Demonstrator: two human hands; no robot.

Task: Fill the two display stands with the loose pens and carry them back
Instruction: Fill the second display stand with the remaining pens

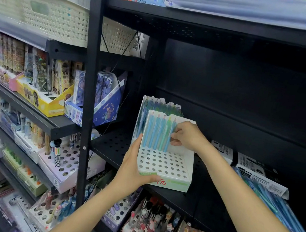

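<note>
Sitting on the black shelf point(116, 146), the front stand point(165, 164) was the anchor, with a fuller second stand point(159, 105) right behind it. Left hand point(132, 170) gripped its near-left corner, thumb over the rim. Right hand point(186, 136) was up at its back right, fingertips pinching the last upright pen point(170, 136). Loose pens point(273, 207) lay well off to its right, long axes pointing away, so I reckon the right hand was the closer one.
</note>
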